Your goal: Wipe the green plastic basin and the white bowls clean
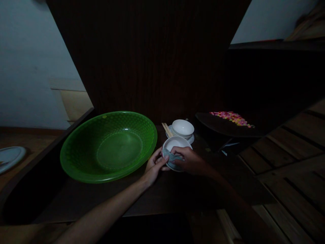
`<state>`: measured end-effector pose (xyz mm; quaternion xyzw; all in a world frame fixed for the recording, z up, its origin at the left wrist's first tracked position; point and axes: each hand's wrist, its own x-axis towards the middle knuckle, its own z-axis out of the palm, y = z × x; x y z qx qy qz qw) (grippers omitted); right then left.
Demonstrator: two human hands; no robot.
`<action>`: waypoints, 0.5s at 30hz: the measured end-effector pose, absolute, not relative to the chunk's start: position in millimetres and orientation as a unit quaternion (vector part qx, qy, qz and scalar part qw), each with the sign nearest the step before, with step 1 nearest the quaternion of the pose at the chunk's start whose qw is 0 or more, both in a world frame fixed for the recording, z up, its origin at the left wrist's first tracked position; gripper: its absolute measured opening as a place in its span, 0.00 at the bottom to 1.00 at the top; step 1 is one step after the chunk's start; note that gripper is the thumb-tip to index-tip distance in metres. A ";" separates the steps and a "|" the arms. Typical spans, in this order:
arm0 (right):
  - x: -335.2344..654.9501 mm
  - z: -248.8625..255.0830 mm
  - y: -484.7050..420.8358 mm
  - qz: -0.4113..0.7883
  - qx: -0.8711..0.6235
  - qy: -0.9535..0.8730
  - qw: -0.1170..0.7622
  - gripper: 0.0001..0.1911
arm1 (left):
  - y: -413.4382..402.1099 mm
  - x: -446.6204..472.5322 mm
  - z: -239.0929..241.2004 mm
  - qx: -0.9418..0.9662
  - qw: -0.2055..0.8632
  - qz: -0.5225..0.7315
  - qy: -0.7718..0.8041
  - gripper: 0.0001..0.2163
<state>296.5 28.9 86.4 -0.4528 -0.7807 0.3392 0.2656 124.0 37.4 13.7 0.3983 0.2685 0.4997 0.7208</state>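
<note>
A white bowl (179, 141) is gripped at its left rim by my left hand (154, 164), thumb over the edge. My right hand (189, 160) is closed on a grey-green cloth (170, 156), pressing it against the inside of that bowl. Part of the cloth also lies under my left thumb. Just behind stands another white bowl (182, 127) on a plate (191, 139). Several wooden chopsticks (167, 129) rest on the plate's left side, their lower ends hidden by the bowl in my hands.
A large green basin (119, 149) stands to the left on the dark wooden surface (157, 200). Pink and yellow small pieces (232, 117) are heaped on a dark ledge at right. A tall dark wooden panel (152, 61) rises behind. At far left is a whitish round object (11, 157).
</note>
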 end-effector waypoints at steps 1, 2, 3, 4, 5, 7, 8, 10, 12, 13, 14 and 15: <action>299.4 90.0 27.4 0.322 -0.456 -0.795 0.236 0.03 | 37.6 123.9 13.8 0.393 0.721 0.502 0.272 0.24; 302.8 93.5 26.0 0.300 -0.462 -0.809 0.206 0.05 | 37.6 123.9 13.9 0.389 0.724 0.499 0.275 0.25; 306.6 96.8 24.6 0.280 -0.465 -0.821 0.175 0.08 | 37.4 124.0 13.9 0.386 0.730 0.492 0.278 0.26; 310.6 99.9 23.2 0.262 -0.466 -0.832 0.146 0.11 | 37.1 124.3 13.9 0.383 0.735 0.483 0.281 0.27; 314.5 102.8 21.7 0.247 -0.463 -0.843 0.119 0.14 | 36.8 124.6 13.8 0.381 0.740 0.475 0.286 0.28; 321.6 108.6 18.9 0.218 -0.452 -0.862 0.075 0.17 | 36.3 125.4 13.8 0.381 0.743 0.464 0.294 0.29; 324.5 111.5 17.7 0.197 -0.450 -0.869 0.062 0.18 | 36.2 125.8 13.8 0.382 0.744 0.461 0.298 0.28; 328.9 117.4 16.7 0.155 -0.450 -0.878 0.045 0.17 | 36.5 126.1 14.2 0.376 0.748 0.451 0.309 0.27; 331.6 121.7 18.5 0.118 -0.449 -0.884 0.046 0.14 | 37.2 126.0 14.9 0.363 0.754 0.440 0.325 0.25; 332.4 122.7 20.5 0.100 -0.448 -0.886 0.057 0.13 | 37.6 125.7 15.4 0.356 0.757 0.435 0.333 0.24; 332.8 123.0 23.0 0.080 -0.447 -0.888 0.076 0.11 | 37.9 125.5 16.0 0.352 0.759 0.430 0.339 0.23; 332.8 122.4 25.9 0.059 -0.446 -0.887 0.103 0.10 | 38.0 125.2 16.6 0.350 0.761 0.426 0.343 0.22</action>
